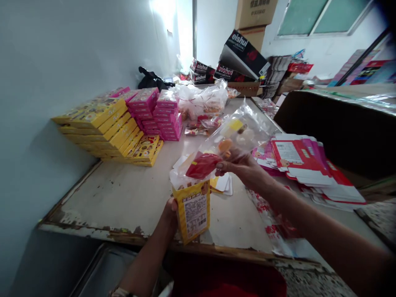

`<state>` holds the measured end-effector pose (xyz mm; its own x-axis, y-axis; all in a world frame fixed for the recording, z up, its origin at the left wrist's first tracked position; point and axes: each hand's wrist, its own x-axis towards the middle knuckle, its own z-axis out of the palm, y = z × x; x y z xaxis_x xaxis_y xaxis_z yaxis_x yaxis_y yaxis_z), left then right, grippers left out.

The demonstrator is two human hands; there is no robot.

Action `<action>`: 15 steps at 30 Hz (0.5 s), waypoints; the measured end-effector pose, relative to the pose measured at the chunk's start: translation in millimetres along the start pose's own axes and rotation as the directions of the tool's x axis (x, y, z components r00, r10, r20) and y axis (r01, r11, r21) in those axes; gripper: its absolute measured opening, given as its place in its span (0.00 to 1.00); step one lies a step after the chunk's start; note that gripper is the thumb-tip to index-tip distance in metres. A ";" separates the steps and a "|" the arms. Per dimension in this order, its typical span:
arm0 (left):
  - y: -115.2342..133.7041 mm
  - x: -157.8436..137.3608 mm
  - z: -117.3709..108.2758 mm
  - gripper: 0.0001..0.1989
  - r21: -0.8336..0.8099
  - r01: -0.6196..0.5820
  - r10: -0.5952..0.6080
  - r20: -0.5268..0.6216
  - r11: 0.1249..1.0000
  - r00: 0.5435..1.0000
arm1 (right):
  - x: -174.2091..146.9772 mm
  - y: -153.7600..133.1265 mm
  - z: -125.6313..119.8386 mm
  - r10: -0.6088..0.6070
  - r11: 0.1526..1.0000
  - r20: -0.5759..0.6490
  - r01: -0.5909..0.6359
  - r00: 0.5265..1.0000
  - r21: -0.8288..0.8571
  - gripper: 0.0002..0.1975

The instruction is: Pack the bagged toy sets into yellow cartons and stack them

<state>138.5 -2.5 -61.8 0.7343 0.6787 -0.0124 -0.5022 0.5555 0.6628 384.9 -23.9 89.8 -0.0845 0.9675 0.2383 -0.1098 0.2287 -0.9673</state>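
My left hand [170,212] grips a small yellow box [194,212] by its left side, near the table's front edge. The box stands upright with its top flaps open and printed text facing me. Above it, my right hand [235,165] is closed on a clear plastic bag [247,123]. Inside the bag show a red packet [202,165], an orange piece and some pale round pieces. The bag's lower left end is right at the box's mouth; I cannot tell how far in it reaches. Some fingers of both hands are hidden.
Stacked yellow boxes [102,123] and pink boxes [167,113] line the wall side of the table [130,198]. Flat red and pink cartons [297,159] lie at right, beside a big open cardboard box [334,132]. Filled plastic bags [204,99] and black cartons [241,53] are farther back.
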 end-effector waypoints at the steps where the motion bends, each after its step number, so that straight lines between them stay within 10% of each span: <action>1: 0.6 1.2 0.7 0.48 0.010 0.011 -0.011 0.004 1.000 1.000 | -0.7 -4.9 -1.5 -0.004 1.000 0.002 0.004 1.000 -0.025 0.11; 15: 13.8 22.2 33.6 0.42 0.158 0.221 -0.237 0.091 0.963 0.967 | 16.5 -47.4 -26.7 0.106 0.965 0.309 -0.022 0.945 -0.262 0.08</action>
<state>163.2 4.1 -27.8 0.8709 0.4811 -0.1005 -0.2493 0.6086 0.7533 415.1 -16.0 137.3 -0.3974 0.9053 0.1499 0.1549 0.2273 -0.9614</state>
